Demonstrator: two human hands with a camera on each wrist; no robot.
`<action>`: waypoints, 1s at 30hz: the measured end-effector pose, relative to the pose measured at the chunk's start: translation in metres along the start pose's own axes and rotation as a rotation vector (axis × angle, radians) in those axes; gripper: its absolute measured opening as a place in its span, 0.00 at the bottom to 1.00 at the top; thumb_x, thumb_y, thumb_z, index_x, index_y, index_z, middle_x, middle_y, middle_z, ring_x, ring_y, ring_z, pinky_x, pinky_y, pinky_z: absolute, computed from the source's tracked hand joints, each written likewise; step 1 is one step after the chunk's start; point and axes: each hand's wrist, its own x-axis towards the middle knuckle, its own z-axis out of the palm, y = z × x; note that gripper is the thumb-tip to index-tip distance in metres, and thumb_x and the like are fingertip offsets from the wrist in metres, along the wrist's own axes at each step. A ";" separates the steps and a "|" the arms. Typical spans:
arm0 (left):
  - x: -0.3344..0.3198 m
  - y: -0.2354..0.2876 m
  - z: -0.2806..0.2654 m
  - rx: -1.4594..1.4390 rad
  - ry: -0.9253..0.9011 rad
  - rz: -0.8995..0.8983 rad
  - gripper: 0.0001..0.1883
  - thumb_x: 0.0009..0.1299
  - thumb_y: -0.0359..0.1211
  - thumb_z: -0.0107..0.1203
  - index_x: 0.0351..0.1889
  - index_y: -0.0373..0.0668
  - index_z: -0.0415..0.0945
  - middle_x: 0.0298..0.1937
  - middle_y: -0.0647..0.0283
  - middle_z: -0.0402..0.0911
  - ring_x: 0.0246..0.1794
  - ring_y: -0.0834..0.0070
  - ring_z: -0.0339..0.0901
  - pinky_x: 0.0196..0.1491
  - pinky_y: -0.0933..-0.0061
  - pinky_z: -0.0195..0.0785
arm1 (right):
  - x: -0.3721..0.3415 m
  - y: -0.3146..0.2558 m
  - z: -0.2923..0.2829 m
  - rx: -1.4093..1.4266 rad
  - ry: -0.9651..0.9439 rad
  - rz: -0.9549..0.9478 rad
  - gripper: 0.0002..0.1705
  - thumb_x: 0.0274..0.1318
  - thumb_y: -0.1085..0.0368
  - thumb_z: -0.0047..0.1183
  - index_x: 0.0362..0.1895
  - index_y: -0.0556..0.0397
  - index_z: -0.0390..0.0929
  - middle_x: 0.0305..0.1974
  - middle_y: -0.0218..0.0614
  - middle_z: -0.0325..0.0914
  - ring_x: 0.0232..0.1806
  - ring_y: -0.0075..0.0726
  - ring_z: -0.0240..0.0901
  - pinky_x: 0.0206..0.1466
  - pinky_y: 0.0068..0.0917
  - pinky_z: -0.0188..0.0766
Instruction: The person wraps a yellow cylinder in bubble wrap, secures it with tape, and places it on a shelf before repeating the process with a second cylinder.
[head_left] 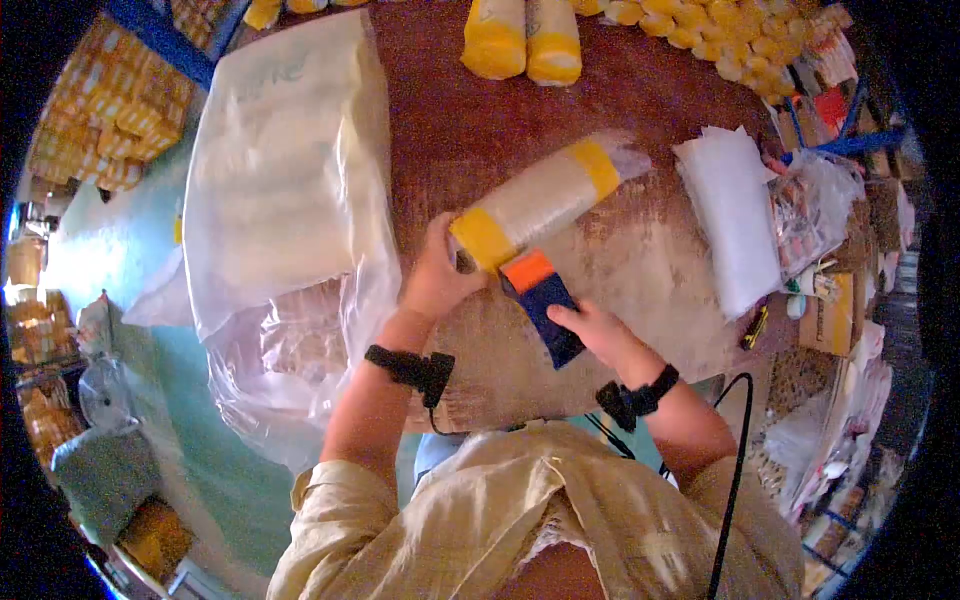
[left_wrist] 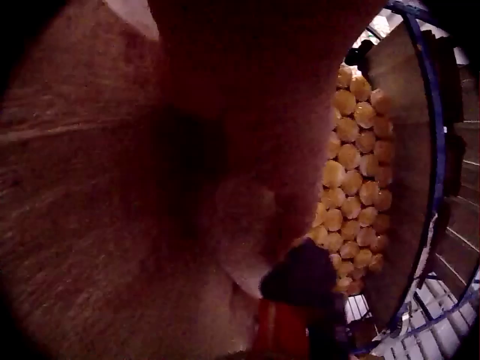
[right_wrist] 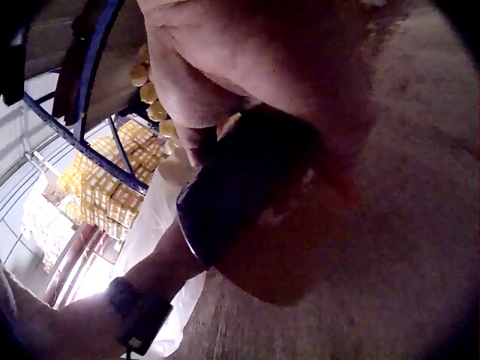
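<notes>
Lettering, legible: none with certainty. Large plastic bag (head_left: 290, 190), head view: one dark marking near its far end, blurred under the film; the last characters resemble "ne", the rest unreadable. Pair of yellow-ended rolls (head_left: 497, 45), at the top edge of the same view: faint dark marks on the left one, too indistinct to read. Small cardboard carton (head_left: 829, 325), right side: a dark printed strip on its face, characters too small to tell. Wrist views: no readable word, brand, number or sign.
</notes>
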 end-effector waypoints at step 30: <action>0.039 0.078 0.187 -0.252 -0.627 -0.161 0.42 0.47 0.36 0.64 0.60 0.44 0.52 0.53 0.56 0.65 0.55 0.61 0.62 0.59 0.64 0.54 | -0.132 0.028 -0.110 -0.610 -0.071 0.058 0.31 0.43 0.39 0.51 0.38 0.55 0.77 0.28 0.41 0.78 0.28 0.39 0.74 0.34 0.35 0.69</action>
